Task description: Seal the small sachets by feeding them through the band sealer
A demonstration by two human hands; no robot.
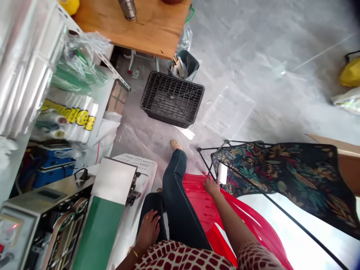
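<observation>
Red plastic chair (197,197) under right fingers (206,180), left fingers (149,216) on thigh (150,202)

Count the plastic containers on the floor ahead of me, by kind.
Black plastic crate: 1
Dark waste bin: 1
Clear plastic tray: 1
Total: 3

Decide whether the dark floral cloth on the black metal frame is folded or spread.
Spread: the dark floral cloth stretches wide across the thin black metal frame, its printed leaves showing in one open sheet.
</observation>
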